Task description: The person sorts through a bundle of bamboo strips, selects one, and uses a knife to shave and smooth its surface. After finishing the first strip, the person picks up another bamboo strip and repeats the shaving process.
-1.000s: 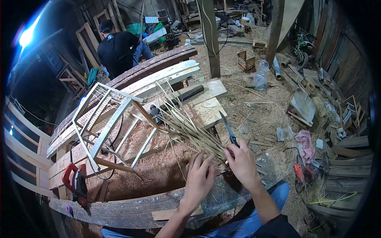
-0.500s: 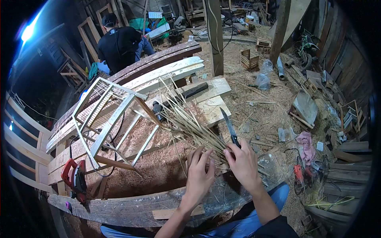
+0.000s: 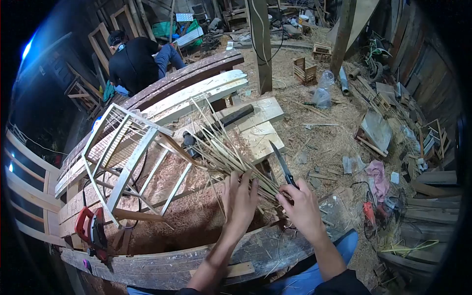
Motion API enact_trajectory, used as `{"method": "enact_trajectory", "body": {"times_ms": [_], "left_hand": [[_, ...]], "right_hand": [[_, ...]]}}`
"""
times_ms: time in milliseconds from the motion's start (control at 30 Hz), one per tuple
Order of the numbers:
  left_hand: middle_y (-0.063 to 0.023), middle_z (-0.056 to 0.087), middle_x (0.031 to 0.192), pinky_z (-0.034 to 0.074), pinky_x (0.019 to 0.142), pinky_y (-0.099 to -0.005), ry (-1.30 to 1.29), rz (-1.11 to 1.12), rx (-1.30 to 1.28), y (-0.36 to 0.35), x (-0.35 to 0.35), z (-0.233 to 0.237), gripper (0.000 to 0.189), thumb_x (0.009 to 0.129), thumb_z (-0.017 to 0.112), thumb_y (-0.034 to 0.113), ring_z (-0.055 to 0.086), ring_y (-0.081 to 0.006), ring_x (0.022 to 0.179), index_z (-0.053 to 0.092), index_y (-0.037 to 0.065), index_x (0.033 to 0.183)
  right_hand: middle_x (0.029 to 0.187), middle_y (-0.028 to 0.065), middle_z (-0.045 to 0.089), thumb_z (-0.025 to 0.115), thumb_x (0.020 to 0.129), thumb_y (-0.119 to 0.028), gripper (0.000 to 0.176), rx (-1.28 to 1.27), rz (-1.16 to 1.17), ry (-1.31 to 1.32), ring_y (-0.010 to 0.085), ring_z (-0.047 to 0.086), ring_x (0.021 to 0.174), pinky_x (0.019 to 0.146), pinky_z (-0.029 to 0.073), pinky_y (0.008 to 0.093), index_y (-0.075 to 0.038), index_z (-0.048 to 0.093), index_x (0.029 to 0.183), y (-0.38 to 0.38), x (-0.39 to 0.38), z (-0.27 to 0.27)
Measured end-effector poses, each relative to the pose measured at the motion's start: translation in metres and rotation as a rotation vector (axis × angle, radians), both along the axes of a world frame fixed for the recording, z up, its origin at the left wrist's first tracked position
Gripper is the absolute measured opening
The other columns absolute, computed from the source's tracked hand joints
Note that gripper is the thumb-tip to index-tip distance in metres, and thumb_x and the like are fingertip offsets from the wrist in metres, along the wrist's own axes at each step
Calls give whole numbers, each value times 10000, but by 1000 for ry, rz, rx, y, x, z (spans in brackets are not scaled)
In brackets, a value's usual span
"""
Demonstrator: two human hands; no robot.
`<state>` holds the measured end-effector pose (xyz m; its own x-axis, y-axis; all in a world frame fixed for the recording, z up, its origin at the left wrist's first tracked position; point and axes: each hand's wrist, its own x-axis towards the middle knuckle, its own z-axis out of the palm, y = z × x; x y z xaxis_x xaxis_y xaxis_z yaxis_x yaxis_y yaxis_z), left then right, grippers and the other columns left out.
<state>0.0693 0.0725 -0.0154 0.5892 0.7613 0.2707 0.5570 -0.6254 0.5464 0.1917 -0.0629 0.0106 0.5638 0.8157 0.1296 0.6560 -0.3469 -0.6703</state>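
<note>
A loose bundle of thin wooden strips (image 3: pixel 235 160) lies slantwise on the workbench in front of me. My left hand (image 3: pixel 239 200) rests against the bundle's near left side, its fingers stretched forward over the strips. A knife (image 3: pixel 281 161) is gripped in my right hand (image 3: pixel 301 205), its blade pointing up and away to the left. The right fingers are closed around the dark handle, beside the near end of the strips. Left of the bundle stands a small wooden frame (image 3: pixel 129 164) with thin slats.
A hammer (image 3: pixel 221 123) lies behind the strips. At the bench's left is a red power tool (image 3: pixel 92 228). A worn plank (image 3: pixel 162 268) runs along the near edge. Another person (image 3: pixel 135 64) sits beyond the long boards (image 3: pixel 196 96). A post (image 3: pixel 260 49) rises behind the bench.
My left hand has shifted slightly left and its fingers have straightened over the strips. My right hand still holds the knife. The view has shifted slightly, and the other person has bent lower.
</note>
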Motion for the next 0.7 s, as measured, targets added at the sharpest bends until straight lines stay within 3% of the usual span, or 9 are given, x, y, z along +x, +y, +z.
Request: {"method": "enact_trajectory", "body": {"times_ms": [100, 167, 233, 367, 467, 533, 700], "left_hand": [[-164, 608, 1049, 458, 870, -444, -97, 11, 14, 3, 2, -3, 249, 958, 632, 141, 584, -331, 1006, 660, 2, 1164], [-169, 620, 1020, 473, 850, -444, -155, 7, -3, 4, 0, -3, 219, 949, 637, 108, 606, -336, 979, 662, -2, 1137], [-181, 640, 976, 497, 812, -430, -268, 29, -143, 4, -3, -1, 168, 930, 630, 39, 637, -344, 925, 662, -21, 1083], [-193, 650, 955, 505, 796, -424, -283, 43, -158, 5, -7, 1, 161, 920, 624, 13, 647, -355, 897, 669, -36, 1067], [-164, 655, 903, 507, 739, -372, -326, 42, -154, 0, -9, 8, 160, 914, 643, 18, 642, -284, 820, 675, -45, 1058], [-108, 639, 846, 473, 660, -308, -378, 72, -263, -8, -11, 13, 139, 919, 663, 26, 576, -169, 716, 685, -38, 1040], [-46, 610, 811, 419, 614, -243, -468, 35, -481, -27, -23, 11, 165, 949, 656, 39, 492, -74, 679, 657, -31, 1099]], "right_hand": [[956, 179, 581, 704, 925, -208, 173, 4, -18, -9, 396, 632, 867, 760, 502, 485, -46, 687, 984, -1, 1, -5], [909, 160, 554, 732, 903, -176, 163, 5, 4, 24, 350, 610, 811, 717, 475, 444, -23, 701, 950, 0, 1, 1], [908, 160, 554, 728, 908, -174, 167, 18, 1, 41, 347, 604, 801, 714, 470, 444, -17, 696, 956, -1, 2, 4], [900, 157, 551, 714, 917, -159, 161, 113, -19, 26, 337, 598, 782, 704, 460, 441, -8, 678, 956, -2, 6, -1], [933, 168, 573, 685, 942, -169, 148, 67, -60, 31, 371, 622, 808, 717, 472, 483, -27, 644, 952, -2, 7, 1], [935, 166, 575, 694, 934, -176, 160, 93, -57, 50, 366, 624, 796, 708, 472, 479, -26, 640, 943, -4, 9, 7], [926, 158, 587, 720, 912, -209, 189, 76, -17, 84, 359, 632, 781, 696, 477, 471, -31, 657, 920, -13, 13, 13]]}}
